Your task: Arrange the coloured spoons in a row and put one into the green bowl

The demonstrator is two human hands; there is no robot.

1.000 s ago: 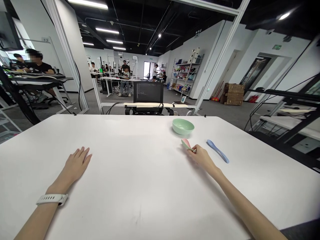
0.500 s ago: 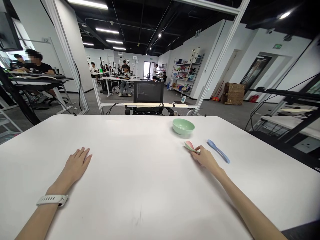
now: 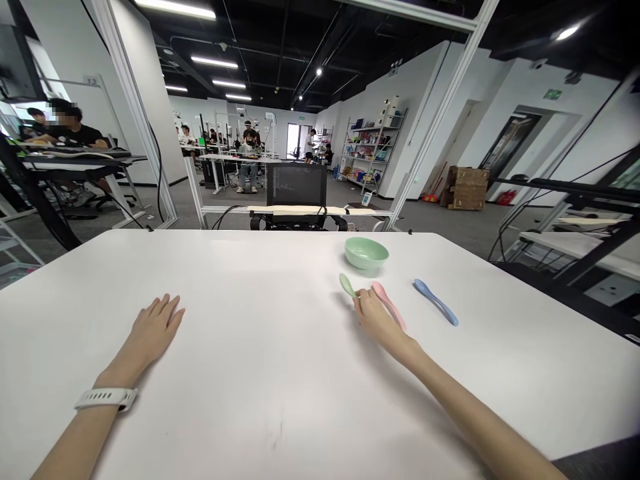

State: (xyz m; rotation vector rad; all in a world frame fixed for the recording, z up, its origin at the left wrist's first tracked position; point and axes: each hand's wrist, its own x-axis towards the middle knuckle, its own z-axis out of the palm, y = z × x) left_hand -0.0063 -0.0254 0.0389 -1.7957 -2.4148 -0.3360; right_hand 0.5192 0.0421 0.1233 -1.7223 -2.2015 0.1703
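Note:
My right hand (image 3: 376, 316) pinches the handle of a pale green spoon (image 3: 347, 285), whose bowl sticks out to the far left of my fingers. A pink spoon (image 3: 387, 302) lies along the hand's right side, its lower part touching or partly under the hand. To the right, a blue spoon (image 3: 435, 302) lies apart on the white table (image 3: 260, 280). Above my hand stands a pale green bowl (image 3: 367, 253). My left hand (image 3: 155, 327) rests flat and open on the table, touching nothing else.
A white band (image 3: 105, 399) circles my left wrist. A metal frame (image 3: 295, 209) and dark monitor (image 3: 297, 184) stand beyond the table's far edge. A seated person (image 3: 70, 127) works at a desk far left; other people and shelves fill the room behind.
The green and pink spoons, held together before, are now apart. The green spoon has moved left with my right hand, and the pink spoon lies on the table. My left hand has not moved.

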